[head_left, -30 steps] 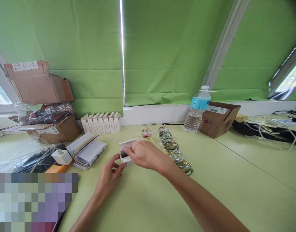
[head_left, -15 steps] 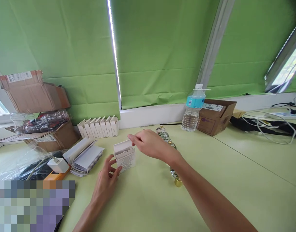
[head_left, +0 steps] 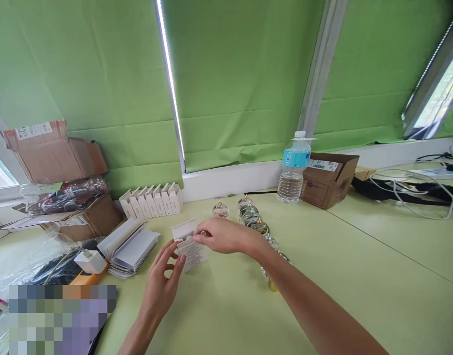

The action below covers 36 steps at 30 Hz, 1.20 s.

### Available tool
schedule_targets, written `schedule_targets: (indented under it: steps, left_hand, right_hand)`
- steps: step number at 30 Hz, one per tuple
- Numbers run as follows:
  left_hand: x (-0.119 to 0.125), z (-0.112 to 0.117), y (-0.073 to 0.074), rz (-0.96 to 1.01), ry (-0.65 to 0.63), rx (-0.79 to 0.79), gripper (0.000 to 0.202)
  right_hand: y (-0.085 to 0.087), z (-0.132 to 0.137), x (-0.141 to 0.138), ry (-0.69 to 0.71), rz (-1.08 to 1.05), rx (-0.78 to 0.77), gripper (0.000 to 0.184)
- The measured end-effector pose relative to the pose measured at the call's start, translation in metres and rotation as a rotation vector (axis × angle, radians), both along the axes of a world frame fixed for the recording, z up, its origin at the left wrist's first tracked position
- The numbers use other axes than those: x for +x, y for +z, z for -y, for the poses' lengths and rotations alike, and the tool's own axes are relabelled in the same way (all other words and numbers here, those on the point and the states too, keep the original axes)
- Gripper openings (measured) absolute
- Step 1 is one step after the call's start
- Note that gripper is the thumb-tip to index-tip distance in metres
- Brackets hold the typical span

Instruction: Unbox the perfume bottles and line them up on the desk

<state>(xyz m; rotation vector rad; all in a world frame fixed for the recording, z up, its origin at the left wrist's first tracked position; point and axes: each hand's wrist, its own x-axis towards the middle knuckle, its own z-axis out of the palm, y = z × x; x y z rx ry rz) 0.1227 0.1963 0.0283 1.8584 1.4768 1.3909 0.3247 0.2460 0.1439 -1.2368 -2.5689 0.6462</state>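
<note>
Between my hands is a small white box [head_left: 194,257] with printed text on its front and its lid flap raised at the back. My left hand [head_left: 166,271] grips it from the left, thumb on the front face. The fingertips of my right hand [head_left: 219,235] are pinched at the top right edge of the box's opening; whatever lies inside is mostly hidden. Just beyond my right hand stands a round glass bottle [head_left: 220,210] with a gold top. A row of similar glass bottles [head_left: 250,213] runs towards me, partly covered by my right forearm.
Several white boxes [head_left: 152,201] stand in a row by the wall. Left of me lie white folded cards or flat cartons [head_left: 132,249], a white charger plug [head_left: 90,261] and stacked cardboard boxes [head_left: 56,153]. A water bottle [head_left: 293,170] and a brown carton [head_left: 328,181] stand at the back right.
My right hand has moved down from beside the raised flap to the box's opening edge. The single glass bottle behind it now shows. My left hand keeps its grip on the box.
</note>
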Motion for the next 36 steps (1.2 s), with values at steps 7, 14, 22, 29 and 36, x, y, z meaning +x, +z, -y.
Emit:
schedule_targets:
  steps: [7,14,22,29,36]
  left_hand:
    - [-0.002,-0.02,0.028,0.088,-0.047,-0.074,0.028]
    - [0.012,-0.029,0.025,0.553,-0.061,-0.094,0.049]
    - [0.008,-0.031,0.014,0.399,-0.056,-0.052,0.035]
    - [0.006,-0.012,0.016,0.337,-0.07,-0.029,0.037]
    - [0.007,-0.014,0.017,0.326,-0.026,-0.026,0.036]
  right_hand:
    - [0.01,0.006,0.006,-0.123,-0.053,0.131,0.035]
    - [-0.011,-0.007,-0.005,-0.166,0.009,0.235,0.032]
    - [-0.013,-0.009,-0.003,-0.046,-0.019,0.197,0.041]
    - [-0.007,-0.004,0.0,-0.034,-0.064,0.109,0.046]
    - [-0.006,-0.005,-0.006,-0.043,-0.068,0.095,0.031]
